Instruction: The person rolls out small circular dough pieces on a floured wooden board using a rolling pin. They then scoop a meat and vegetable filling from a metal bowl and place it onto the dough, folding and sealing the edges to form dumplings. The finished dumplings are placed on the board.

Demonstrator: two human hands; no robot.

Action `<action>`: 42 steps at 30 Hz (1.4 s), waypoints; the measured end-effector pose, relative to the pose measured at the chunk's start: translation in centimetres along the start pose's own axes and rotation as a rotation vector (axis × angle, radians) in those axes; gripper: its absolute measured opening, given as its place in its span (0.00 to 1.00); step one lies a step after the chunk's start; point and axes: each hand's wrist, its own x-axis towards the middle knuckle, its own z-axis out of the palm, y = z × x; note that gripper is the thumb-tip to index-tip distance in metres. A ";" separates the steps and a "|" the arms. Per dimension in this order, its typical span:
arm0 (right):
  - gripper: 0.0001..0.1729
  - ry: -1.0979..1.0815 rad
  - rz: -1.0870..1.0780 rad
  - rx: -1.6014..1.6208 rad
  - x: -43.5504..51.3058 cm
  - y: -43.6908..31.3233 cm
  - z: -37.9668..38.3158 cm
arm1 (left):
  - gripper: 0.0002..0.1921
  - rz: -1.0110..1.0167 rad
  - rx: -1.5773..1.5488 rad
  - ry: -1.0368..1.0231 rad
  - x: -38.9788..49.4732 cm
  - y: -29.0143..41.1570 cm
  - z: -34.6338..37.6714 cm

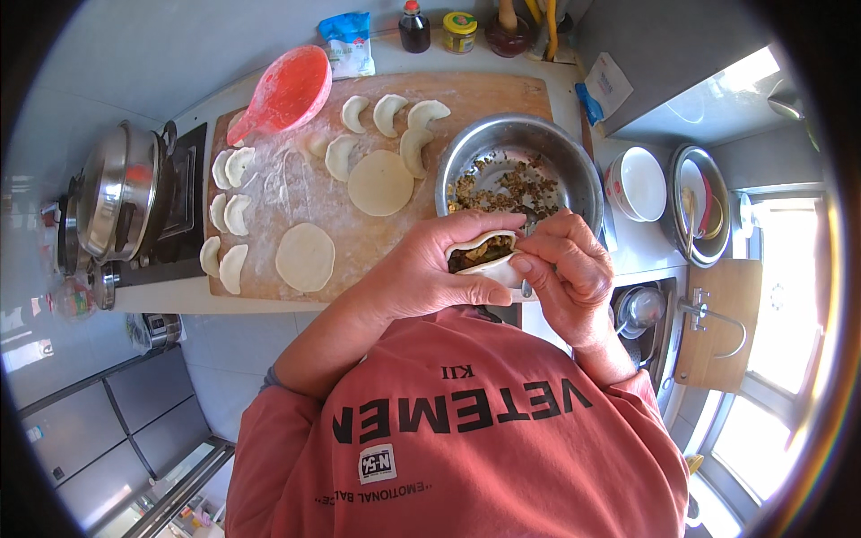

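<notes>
My left hand (447, 269) cups a folded dough wrapper (498, 270) with dark chopped filling showing through its open side. At the wrapper's right end, my right hand (568, 269) pinches the dough edges between thumb and fingers. Just beyond both hands stands a steel basin (464, 151) with loose chopped filling (514, 181) on its bottom; a spoon is partly hidden by my fingers. Two flat round wrappers, one farther (381, 183) and one nearer (305, 257), lie on the floured wooden board (269, 181). Several folded crescent dumplings (389, 114) rest along its back and left side.
A red plastic scoop (292, 87) lies at the board's back left. Behind it are a blue-and-white packet (348, 47), a dark bottle (414, 30) and a yellow-lidded jar (460, 32). A steel pot (111, 195) stands on the left stove. White bowls (639, 183) and a sink (649, 316) are right.
</notes>
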 end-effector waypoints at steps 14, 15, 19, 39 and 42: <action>0.13 -0.040 -0.085 -0.001 0.1 -0.8 0.3 | 0.51 0.058 0.057 -0.123 -0.3 0.6 -0.9; 0.12 -0.014 -0.122 -0.030 -0.1 -0.7 0.5 | 0.50 0.046 0.040 -0.103 -0.4 0.5 -0.9; 0.17 0.116 -0.182 -0.145 -0.2 -0.3 0.9 | 0.41 0.013 -0.072 -0.009 -0.8 0.4 -0.7; 0.13 0.061 0.014 -0.107 1.3 -0.5 1.2 | 0.30 0.119 0.123 -0.003 0.7 0.1 -2.4; 0.14 0.030 -0.016 -0.063 1.1 1.0 0.9 | 0.32 -0.049 0.148 -0.035 1.2 1.1 -2.0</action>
